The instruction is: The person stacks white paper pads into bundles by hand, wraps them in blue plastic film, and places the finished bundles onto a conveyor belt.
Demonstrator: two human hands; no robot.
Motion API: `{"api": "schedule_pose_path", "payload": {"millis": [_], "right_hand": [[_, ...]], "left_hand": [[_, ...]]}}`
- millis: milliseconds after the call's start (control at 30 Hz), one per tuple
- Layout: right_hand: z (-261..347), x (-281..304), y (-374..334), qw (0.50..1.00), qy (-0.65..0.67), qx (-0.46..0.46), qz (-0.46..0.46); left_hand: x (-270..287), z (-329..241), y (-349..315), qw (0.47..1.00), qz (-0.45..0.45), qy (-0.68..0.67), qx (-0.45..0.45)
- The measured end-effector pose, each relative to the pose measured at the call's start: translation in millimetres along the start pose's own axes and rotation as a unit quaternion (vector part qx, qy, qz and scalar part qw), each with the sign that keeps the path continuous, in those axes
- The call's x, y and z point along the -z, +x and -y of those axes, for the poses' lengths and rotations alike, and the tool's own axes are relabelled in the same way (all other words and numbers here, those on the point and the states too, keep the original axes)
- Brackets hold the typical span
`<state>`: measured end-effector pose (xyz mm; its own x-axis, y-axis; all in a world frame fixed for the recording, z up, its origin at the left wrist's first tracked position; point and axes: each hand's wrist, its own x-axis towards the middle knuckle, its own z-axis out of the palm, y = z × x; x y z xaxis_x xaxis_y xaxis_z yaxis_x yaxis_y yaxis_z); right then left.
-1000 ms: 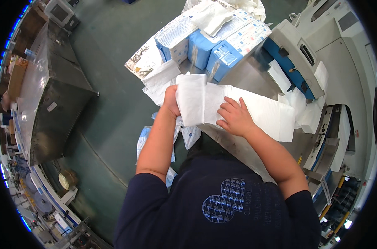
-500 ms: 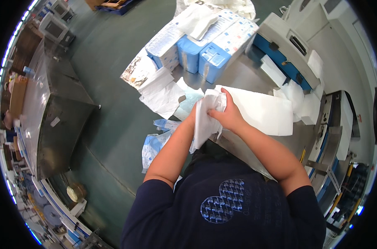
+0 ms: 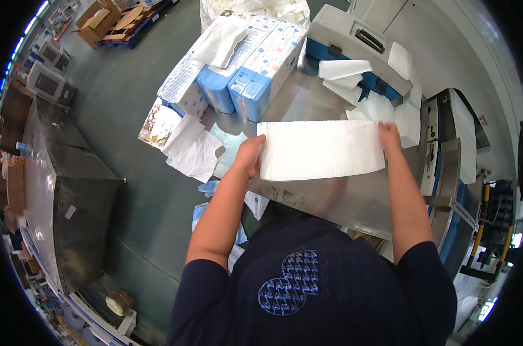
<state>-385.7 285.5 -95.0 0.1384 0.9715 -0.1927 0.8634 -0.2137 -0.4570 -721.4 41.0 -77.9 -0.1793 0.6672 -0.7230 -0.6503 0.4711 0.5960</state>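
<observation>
A long white stack of thin folded sheets or pads [image 3: 322, 151], ribbed along its top, lies crosswise in front of me over the metal table. My left hand [image 3: 250, 157] grips its left end, thumb at the upper corner and the fingers partly hidden. At the opposite end my right hand [image 3: 390, 137] is closed against the edge, slightly blurred. Just left of the stack are a pale blue sheet [image 3: 229, 144] and crumpled white sheets [image 3: 195, 151].
Blue-and-white packages [image 3: 252, 86] stand together on the metal table [image 3: 353, 199]. A grey-and-blue case [image 3: 353, 43] sits at the back right, white pads [image 3: 408, 124] beside it. Plastic wrappers [image 3: 201, 216] hang or lie low at the left. A steel cabinet [image 3: 82, 213] stands further left.
The crumpled white material has left my hands. They have spread apart and now hold the two ends of the white stack, which lay to the right before. The view has shifted.
</observation>
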Motion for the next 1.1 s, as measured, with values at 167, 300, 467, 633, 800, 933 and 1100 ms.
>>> {"api": "schedule_pose_path", "payload": {"millis": [167,300,467,633,800,933,1100], "right_hand": [[-30.1,-5.7,-71.9,0.966,0.214,-0.018,0.146],[-33.6,-13.8,-117.5,0.964,0.172,0.097,0.177],[-18.2,-20.3,-184.3,0.984,0.079,0.156,-0.019],[-28.6,-24.2,-191.8,0.972,0.202,0.113,-0.035],[-52.9,-35.0,-177.3,0.893,0.447,0.005,0.054],[-59.8,-26.2,-175.3,0.832,0.53,-0.062,0.151],[-63.7,-17.9,-171.4,0.79,0.564,-0.088,0.225]], "left_hand": [[-16.2,3.8,24.5,0.986,0.065,0.079,-0.133],[-8.5,-9.5,46.7,0.962,0.023,0.207,-0.178],[-25.8,-31.9,39.1,0.713,-0.2,0.595,-0.313],[-66.7,18.7,10.0,0.441,-0.203,0.652,-0.583],[-138.4,67.0,-12.2,0.523,-0.13,0.694,-0.478],[-163.1,74.2,-7.6,0.555,-0.12,0.719,-0.401],[-187.7,73.4,-1.7,0.655,-0.043,0.705,-0.266]]}}
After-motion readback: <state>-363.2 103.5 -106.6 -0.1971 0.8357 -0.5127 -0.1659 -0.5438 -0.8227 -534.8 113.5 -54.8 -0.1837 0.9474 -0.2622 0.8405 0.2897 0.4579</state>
